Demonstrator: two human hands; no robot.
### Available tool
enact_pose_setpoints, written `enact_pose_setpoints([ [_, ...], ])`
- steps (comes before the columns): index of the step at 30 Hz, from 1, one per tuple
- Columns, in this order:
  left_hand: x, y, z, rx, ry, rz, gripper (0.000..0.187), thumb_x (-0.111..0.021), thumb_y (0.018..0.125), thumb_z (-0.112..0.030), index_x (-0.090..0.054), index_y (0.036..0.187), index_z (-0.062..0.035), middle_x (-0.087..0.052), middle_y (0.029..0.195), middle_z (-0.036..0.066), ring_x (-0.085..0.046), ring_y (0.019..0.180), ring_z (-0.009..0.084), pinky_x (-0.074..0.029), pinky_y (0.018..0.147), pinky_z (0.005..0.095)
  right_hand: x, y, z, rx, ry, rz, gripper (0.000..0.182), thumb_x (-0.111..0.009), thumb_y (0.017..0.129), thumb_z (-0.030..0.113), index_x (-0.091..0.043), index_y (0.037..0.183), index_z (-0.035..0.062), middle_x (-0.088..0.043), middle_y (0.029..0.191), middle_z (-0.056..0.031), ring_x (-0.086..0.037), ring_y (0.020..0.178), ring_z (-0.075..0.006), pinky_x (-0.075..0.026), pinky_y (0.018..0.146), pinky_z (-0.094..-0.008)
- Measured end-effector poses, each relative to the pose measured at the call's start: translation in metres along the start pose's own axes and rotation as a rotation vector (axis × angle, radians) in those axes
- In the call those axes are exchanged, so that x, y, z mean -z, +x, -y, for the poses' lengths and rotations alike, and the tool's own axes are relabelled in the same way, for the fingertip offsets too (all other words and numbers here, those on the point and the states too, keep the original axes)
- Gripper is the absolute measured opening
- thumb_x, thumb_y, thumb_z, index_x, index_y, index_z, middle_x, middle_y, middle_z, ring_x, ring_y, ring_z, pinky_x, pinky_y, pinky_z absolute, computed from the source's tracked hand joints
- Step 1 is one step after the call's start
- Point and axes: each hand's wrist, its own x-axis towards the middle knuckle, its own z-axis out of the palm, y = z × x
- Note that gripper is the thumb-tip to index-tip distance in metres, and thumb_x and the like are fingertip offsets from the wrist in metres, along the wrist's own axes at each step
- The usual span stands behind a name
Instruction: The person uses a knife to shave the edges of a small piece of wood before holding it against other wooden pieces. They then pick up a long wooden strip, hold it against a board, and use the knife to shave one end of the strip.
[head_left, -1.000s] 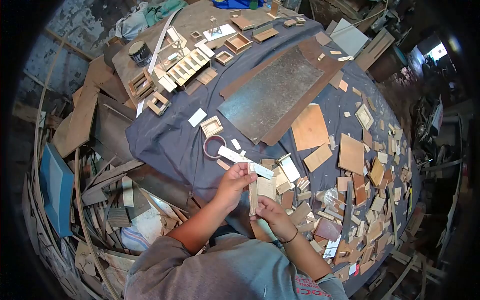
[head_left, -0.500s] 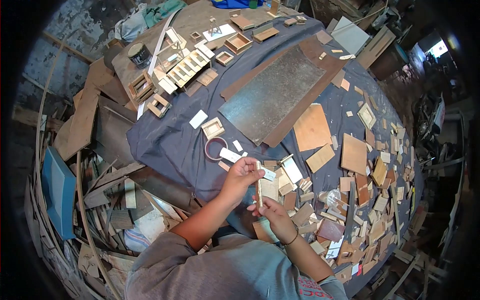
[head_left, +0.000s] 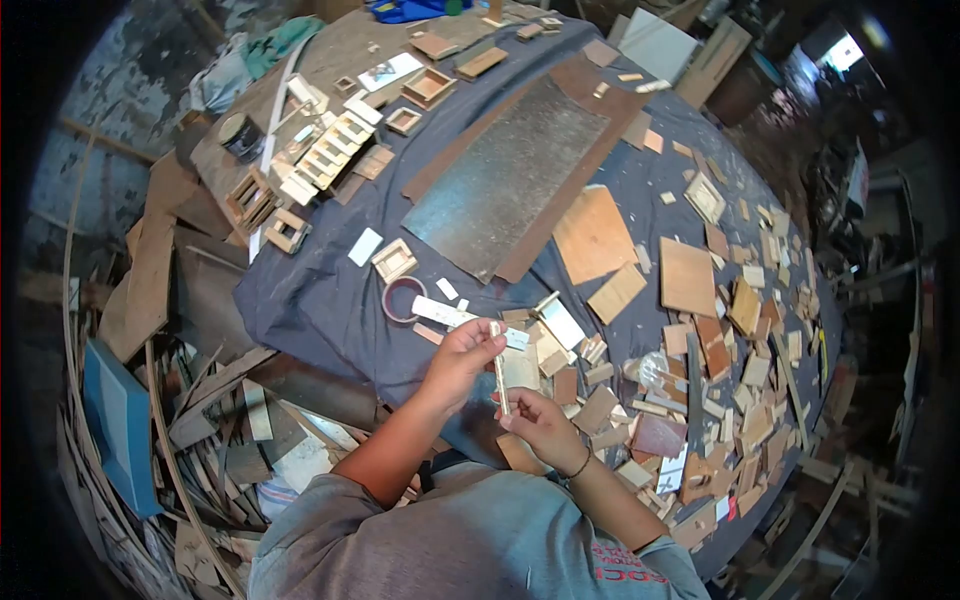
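Note:
Both my hands hold one thin wooden strip (head_left: pixel 500 372) upright, edge-on to the camera, over the near edge of a table under a dark cloth (head_left: pixel 330 290). My left hand (head_left: pixel 462 352) pinches its upper end. Around the lower end my right hand (head_left: pixel 535 422) is closed. Just beyond the strip lie a white ruler-like piece (head_left: pixel 440 311) and a tape ring (head_left: pixel 402 298). Small wood offcuts (head_left: pixel 560 375) lie right of my hands.
A grey metal sheet on a brown board (head_left: pixel 505 175) fills the table's middle. Plywood squares (head_left: pixel 687 277) and several scraps cover the right side. Small wooden frames and boxes (head_left: pixel 330 150) and a tin can (head_left: pixel 240 133) stand at the far left. Scrap wood and a blue panel (head_left: pixel 110 410) litter the floor.
The strip has turned from showing its flat face to edge-on between my hands. The camera has shifted, so the table appears to move up and left.

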Motion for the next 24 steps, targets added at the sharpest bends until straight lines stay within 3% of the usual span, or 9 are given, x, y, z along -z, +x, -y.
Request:
enact_pose_setpoints([
  [2,-0.005,-0.002,-0.005,0.015,0.039,0.005,0.016,-0.063,0.091,-0.014,-0.057,0.103,-0.006,-0.063,0.092,0.001,-0.059,0.083,0.009,-0.047,0.072,0.0254,-0.001,-0.004,0.001,0.004,0.073,-0.02,0.034,-0.062,0.09,0.007,-0.052,0.121,-0.0006,-0.057,0.093,0.0014,-0.051,0.08,-0.0044,-0.043,0.073,-0.0193],
  [7,-0.008,-0.009,0.007,0.019,0.038,0.136,0.019,-0.068,0.086,-0.008,-0.053,0.097,-0.0069,-0.062,0.088,0.003,-0.06,0.077,0.0102,-0.049,0.069,0.0252,0.0,-0.018,0.009,0.046,-0.084,-0.174,0.031,-0.057,0.094,0.019,-0.054,0.12,0.002,-0.055,0.091,0.0008,-0.051,0.077,-0.0054,-0.045,0.067,-0.0224],
  [9,-0.008,-0.013,0.009,-0.094,0.081,0.183,0.023,-0.07,0.084,-0.007,-0.052,0.098,-0.0064,-0.062,0.087,0.003,-0.06,0.076,0.01,-0.049,0.069,0.0248,0.01,-0.023,0.006,0.062,-0.127,-0.139,0.026,-0.056,0.095,0.019,-0.058,0.114,0.0016,-0.057,0.092,-0.0007,-0.052,0.077,-0.0059,-0.045,0.065,-0.0232],
  [10,-0.009,-0.017,0.006,-0.085,0.086,0.193,0.023,-0.07,0.084,-0.007,-0.052,0.098,-0.0064,-0.062,0.087,0.003,-0.06,0.076,0.01,-0.049,0.069,0.0248,0.011,-0.028,0.011,0.03,-0.096,-0.156,0.024,-0.056,0.095,0.018,-0.06,0.111,0.0005,-0.059,0.094,-0.0021,-0.054,0.082,-0.0076,-0.045,0.071,-0.0243],
  [11,-0.013,-0.024,0.001,-0.138,0.209,0.231,0.026,-0.074,0.081,-0.009,-0.053,0.096,-0.0054,-0.062,0.085,0.003,-0.06,0.076,0.01,-0.049,0.068,0.0255,0.013,-0.035,0.009,0.037,-0.086,-0.175,0.024,-0.056,0.095,0.018,-0.06,0.111,0.0005,-0.059,0.094,-0.0021,-0.054,0.082,-0.0076,-0.045,0.071,-0.0243],
  [13,-0.012,-0.029,-0.004,-0.197,0.328,0.264,0.028,-0.077,0.078,-0.011,-0.054,0.094,-0.0044,-0.062,0.084,0.003,-0.059,0.076,0.0099,-0.048,0.068,0.0261,0.017,-0.043,0.008,0.259,-0.223,-0.232,0.025,-0.057,0.094,0.017,-0.06,0.112,-0.0004,-0.06,0.095,-0.0029,-0.054,0.089,-0.0096,-0.045,0.079,-0.0253],
  [15,-0.011,-0.031,-0.005,-0.411,0.876,0.225,0.034,-0.083,0.071,-0.016,-0.058,0.088,-0.0025,-0.063,0.079,0.005,-0.061,0.075,0.0132,-0.047,0.066,0.0285,0.021,-0.051,0.004,0.228,-0.232,-0.213,0.026,-0.059,0.094,0.017,-0.06,0.112,-0.0011,-0.061,0.099,-0.0039,-0.054,0.095,-0.0114,-0.043,0.086,-0.0262],
  [21,-0.029,-0.038,-0.009,-0.534,1.066,0.305,0.035,-0.085,0.064,-0.021,-0.062,0.083,-0.002,-0.064,0.077,0.01,-0.063,0.071,0.0214,-0.048,0.064,0.0315,0.026,-0.069,0.006,0.184,-0.269,-0.214,0.026,-0.059,0.093,0.016,-0.06,0.113,-0.0014,-0.063,0.103,-0.0061,-0.056,0.096,-0.0122,-0.044,0.085,-0.0268],
  [24,-0.036,-0.047,-0.007,-0.477,1.122,0.245,0.034,-0.084,0.065,-0.019,-0.064,0.086,-0.0019,-0.066,0.079,0.009,-0.064,0.071,0.0208,-0.049,0.065,0.0319,0.026,-0.073,0.003,0.223,-0.341,-0.264,0.025,-0.059,0.092,0.014,-0.061,0.112,-0.001,-0.065,0.099,-0.0065,-0.058,0.092,-0.0117,-0.045,0.082,-0.0269],
])
